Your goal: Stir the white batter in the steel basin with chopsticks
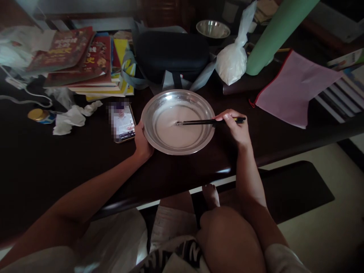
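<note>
A wide shiny metal bowl (pixel 150 134) stands on the dark table, holding a pale, milky liquid batter (pixel 182 136). My left hand (pixel 143 142) grips the bowl's left rim, its thumb on the edge and the other fingers hidden beneath. In my right hand (pixel 234 125) is a pair of black chopsticks (pixel 199 122), pinched near their thick ends over the right rim. Their tips dip into the batter near the middle of the bowl. Just left of my left hand lies a lit phone (pixel 123 121), partly blurred out.
Behind the bowl sit a black case (pixel 172 53), a knotted bag of white powder (pixel 231 62) and a small metal bowl (pixel 213 29). Stacked books (pixel 79 72), crumpled tissue (pixel 69 119) and a yellow-lidded jar (pixel 41 115) lie left. A green cylinder (pixel 273 41) and pink mesh pouch (pixel 295 89) are right.
</note>
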### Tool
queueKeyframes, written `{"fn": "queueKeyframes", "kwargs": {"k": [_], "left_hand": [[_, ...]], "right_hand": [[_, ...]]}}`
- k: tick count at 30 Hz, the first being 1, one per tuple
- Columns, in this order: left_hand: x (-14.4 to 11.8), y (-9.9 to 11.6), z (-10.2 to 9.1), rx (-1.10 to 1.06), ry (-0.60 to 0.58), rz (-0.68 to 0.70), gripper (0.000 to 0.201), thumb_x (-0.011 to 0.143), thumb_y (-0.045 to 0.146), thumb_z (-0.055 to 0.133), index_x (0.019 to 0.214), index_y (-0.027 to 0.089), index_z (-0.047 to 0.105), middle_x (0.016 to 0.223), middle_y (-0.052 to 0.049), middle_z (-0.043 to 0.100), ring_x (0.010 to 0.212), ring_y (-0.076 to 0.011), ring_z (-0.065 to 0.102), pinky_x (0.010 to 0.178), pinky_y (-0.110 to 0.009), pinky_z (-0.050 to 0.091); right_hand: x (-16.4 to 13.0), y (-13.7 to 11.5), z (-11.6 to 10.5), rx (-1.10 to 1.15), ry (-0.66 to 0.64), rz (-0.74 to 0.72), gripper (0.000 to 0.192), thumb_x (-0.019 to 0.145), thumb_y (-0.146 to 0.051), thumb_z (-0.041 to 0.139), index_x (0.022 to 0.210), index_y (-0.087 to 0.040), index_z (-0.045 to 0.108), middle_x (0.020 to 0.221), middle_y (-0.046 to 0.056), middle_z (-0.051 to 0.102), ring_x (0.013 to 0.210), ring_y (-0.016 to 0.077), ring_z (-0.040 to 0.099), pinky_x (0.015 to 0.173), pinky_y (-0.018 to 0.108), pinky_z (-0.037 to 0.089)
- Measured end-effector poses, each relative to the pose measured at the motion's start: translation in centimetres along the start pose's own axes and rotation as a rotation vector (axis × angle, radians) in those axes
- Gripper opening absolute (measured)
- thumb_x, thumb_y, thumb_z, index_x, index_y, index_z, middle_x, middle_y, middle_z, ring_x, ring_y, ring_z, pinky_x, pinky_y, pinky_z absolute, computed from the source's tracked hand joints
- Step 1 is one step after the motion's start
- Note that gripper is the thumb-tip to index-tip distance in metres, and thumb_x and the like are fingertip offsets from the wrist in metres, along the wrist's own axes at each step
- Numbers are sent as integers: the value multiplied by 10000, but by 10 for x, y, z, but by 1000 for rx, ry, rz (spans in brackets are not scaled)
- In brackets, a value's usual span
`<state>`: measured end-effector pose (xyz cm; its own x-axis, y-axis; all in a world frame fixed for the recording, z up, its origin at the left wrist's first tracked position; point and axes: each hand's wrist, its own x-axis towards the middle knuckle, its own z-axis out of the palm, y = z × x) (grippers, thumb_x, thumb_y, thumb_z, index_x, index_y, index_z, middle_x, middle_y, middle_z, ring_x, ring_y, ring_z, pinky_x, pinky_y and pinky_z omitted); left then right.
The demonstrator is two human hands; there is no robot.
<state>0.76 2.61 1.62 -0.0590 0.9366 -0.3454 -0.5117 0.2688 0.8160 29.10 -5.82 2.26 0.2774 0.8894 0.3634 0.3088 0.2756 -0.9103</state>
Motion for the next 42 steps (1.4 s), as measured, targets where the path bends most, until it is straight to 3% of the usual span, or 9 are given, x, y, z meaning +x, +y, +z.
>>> {"fn": "queueKeyframes", "kwargs": {"k": [3, 8, 15, 19, 24, 29, 33, 38, 42], "left_hand": [[0, 0, 0, -7, 24, -13, 371, 1008, 365, 523, 688, 221, 643, 775, -70, 766, 1082, -277, 768, 998, -388, 641], [2, -1, -1, 13, 2, -2, 335, 973, 398, 614, 679, 237, 622, 774, -41, 770, 1105, -297, 765, 966, -375, 647], [0, -1, 0, 9, 35, 0, 351, 986, 322, 485, 678, 226, 624, 772, -80, 755, 1100, -301, 765, 1003, -435, 642], [1, -1, -1, 21, 11, 4, 328, 969, 386, 580, 679, 236, 610, 814, -72, 772, 1091, -317, 767, 987, -434, 644], [0, 1, 1, 10, 1, 5, 396, 1012, 365, 530, 655, 218, 621, 771, -70, 755, 1045, -277, 769, 990, -389, 631], [1, -1, -1, -8, -11, 35, 370, 927, 428, 686, 630, 238, 573, 689, -36, 695, 984, -268, 765, 994, -374, 627], [3, -4, -4, -3, -8, 42, 352, 934, 433, 666, 655, 245, 564, 727, -48, 723, 1024, -287, 762, 991, -401, 635], [7, -6, -7, 34, -23, 38, 346, 883, 490, 712, 676, 254, 567, 781, -48, 760, 1095, -323, 759, 971, -400, 654], [8, -7, -8, 31, -27, 42, 336, 875, 519, 720, 704, 259, 594, 815, -58, 775, 1138, -335, 751, 975, -414, 661]], "right_hand": [[0, 0, 0, 37, 106, 1, 467, 929, -687, 690, 702, -286, 762, 731, -8, 783, 769, 206, 792, 826, 402, 645], [-1, 3, 0, 24, -42, -21, 388, 936, -639, 716, 783, -296, 812, 794, -4, 809, 847, 204, 802, 851, 384, 638], [-1, 2, 0, 42, 70, 17, 480, 940, -691, 673, 703, -280, 749, 723, -7, 772, 768, 207, 796, 822, 405, 648], [0, 1, 1, 16, -44, -18, 416, 914, -678, 720, 780, -293, 805, 793, 2, 806, 854, 212, 804, 849, 395, 642], [0, 1, 0, 47, 90, -15, 445, 956, -651, 682, 711, -288, 763, 716, -15, 766, 754, 197, 784, 820, 399, 638], [0, -1, 1, 47, -60, -18, 381, 926, -643, 728, 781, -301, 814, 821, 3, 815, 861, 212, 801, 861, 399, 641], [0, -1, 2, 65, 86, -23, 459, 927, -689, 693, 712, -290, 766, 772, 4, 780, 826, 217, 795, 888, 435, 653], [0, -1, 2, 40, -33, -11, 446, 919, -693, 700, 733, -295, 780, 804, 7, 799, 864, 224, 795, 885, 437, 656], [-1, 0, 0, 10, 77, -35, 469, 937, -706, 665, 725, -299, 766, 810, 6, 805, 864, 223, 798, 926, 449, 649]]}}
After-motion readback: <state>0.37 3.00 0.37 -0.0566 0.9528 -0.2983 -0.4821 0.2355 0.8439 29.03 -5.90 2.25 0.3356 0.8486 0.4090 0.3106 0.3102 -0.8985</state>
